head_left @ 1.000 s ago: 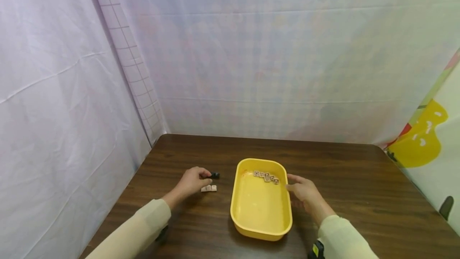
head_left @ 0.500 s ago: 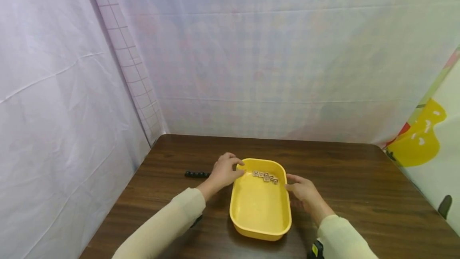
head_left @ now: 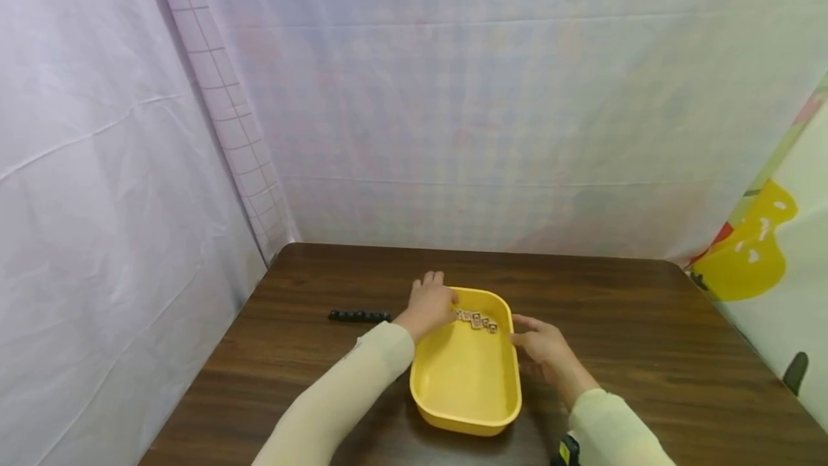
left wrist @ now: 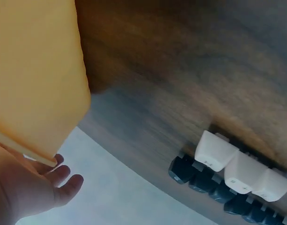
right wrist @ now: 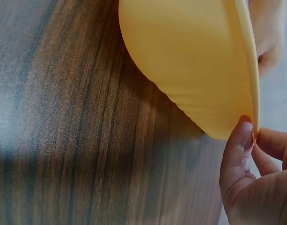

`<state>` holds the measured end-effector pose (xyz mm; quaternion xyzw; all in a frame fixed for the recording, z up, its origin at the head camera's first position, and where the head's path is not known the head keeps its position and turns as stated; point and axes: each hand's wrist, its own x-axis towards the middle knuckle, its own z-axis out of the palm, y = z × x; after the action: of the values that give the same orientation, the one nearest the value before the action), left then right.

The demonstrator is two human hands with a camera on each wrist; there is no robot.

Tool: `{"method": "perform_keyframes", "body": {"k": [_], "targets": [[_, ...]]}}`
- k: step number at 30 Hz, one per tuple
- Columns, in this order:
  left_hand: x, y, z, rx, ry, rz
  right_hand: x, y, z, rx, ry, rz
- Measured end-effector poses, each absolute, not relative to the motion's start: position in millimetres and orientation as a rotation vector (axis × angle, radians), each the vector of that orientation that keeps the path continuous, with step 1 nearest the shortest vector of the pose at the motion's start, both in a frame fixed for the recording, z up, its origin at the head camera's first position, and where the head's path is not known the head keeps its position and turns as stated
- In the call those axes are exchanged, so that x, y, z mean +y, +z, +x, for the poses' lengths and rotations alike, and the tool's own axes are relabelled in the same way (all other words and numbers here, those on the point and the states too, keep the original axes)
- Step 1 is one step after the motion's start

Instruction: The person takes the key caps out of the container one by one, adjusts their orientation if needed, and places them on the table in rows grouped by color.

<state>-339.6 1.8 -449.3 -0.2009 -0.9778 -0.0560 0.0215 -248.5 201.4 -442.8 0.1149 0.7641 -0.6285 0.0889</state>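
A yellow plastic tray point(head_left: 462, 387) stands on the table, with several small light keycaps point(head_left: 476, 321) lying near its far end. My left hand point(head_left: 429, 308) is over the tray's far left rim, its fingertips inside. In the right wrist view a small dark spot shows at the left hand point(right wrist: 270, 51); whether it is a held keycap is unclear. My right hand point(head_left: 548, 349) pinches the tray's right rim between thumb and fingers. To the left lies a row of black keycaps point(head_left: 359, 316). Beside it, white keycaps point(left wrist: 244, 171) show in the left wrist view; my left arm hides them from the head camera.
The dark wood table point(head_left: 614, 308) ends at a far edge against a pale cloth backdrop point(head_left: 479, 128). Another white cloth point(head_left: 97, 200) hangs along the left side. A printed cloth with a yellow shape point(head_left: 744, 257) hangs at the right.
My left hand has moved right, from the keycap rows to over the tray's far left rim, uncovering the black row. The right hand has kept its hold on the rim.
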Motion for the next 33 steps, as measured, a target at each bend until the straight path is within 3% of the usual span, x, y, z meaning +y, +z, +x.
{"method": "perform_keyframes", "body": {"k": [6,22,33], "targets": [[7.4,-453.4,-341.7,-3.071,0.102,-0.690,200.4,-442.8,-248.7,2.273,-1.887,0.338],[16.9,-453.7,-336.1,-3.036,0.277,-0.691,201.3,-444.0,-248.8,2.272,-1.891,0.356],[-3.6,-434.9,-333.2,-2.824,-0.555,-0.874,205.5,-441.2,-248.8,2.279,-1.859,0.367]]}}
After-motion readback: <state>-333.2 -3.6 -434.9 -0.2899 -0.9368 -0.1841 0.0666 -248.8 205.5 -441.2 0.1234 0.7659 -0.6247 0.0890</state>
